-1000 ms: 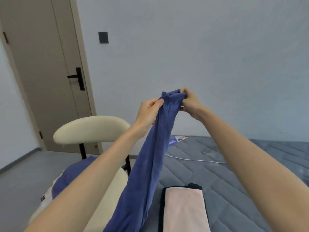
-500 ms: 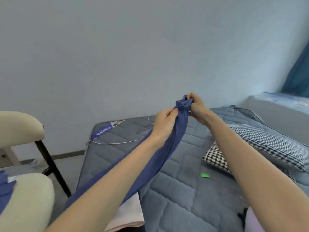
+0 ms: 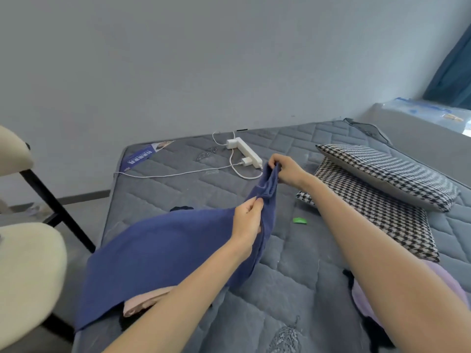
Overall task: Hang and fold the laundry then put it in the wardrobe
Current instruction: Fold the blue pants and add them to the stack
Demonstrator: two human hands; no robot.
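Grey quilted mattress (image 3: 293, 289): blue fabric garment (image 3: 158, 250) drapes toward 8 o'clock. Left hand (image 3: 248, 220) pinches its edge mid-frame, right hand (image 3: 285, 169) pinches its end at 1 o'clock. Folding step; next needs it laid flat.

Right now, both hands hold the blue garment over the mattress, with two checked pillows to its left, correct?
One slip: the head view shows the checked pillows lying right of the blue garment, not left. The left hand and right hand do hold it over the mattress.
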